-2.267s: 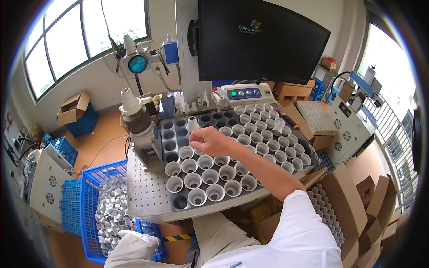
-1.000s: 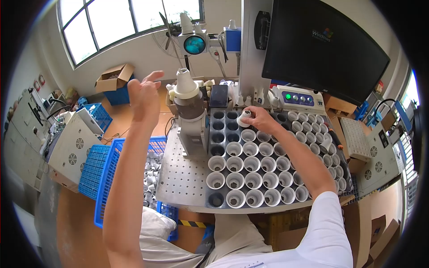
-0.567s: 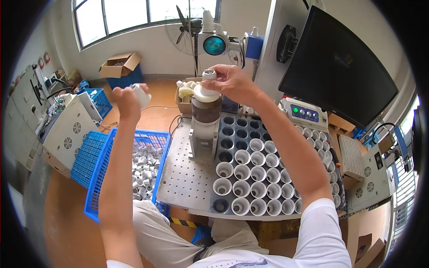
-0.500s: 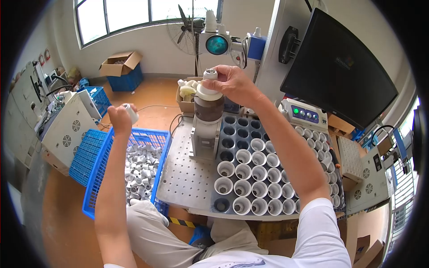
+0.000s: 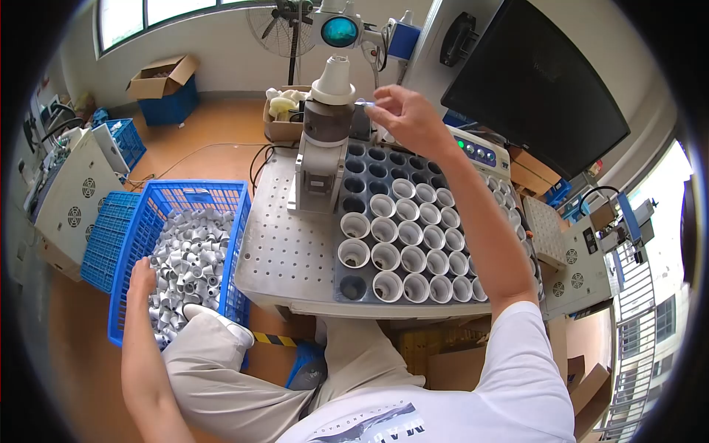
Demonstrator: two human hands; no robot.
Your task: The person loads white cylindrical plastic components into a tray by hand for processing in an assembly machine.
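While the person sat at the desk (image 5: 284, 251), their left hand (image 5: 140, 277) lay in a blue crate (image 5: 193, 189) of white fittings (image 5: 188, 255) beside the desk's left edge, fingers buried, grip impossible to tell. A dark tray (image 5: 352, 289) of white cups (image 5: 385, 255) covered the desk's right side. Near the far edge, the right hand (image 5: 405, 111), fingers loosely spread, hovered just beside a white cone (image 5: 333, 77) atop a fixture (image 5: 319, 159).
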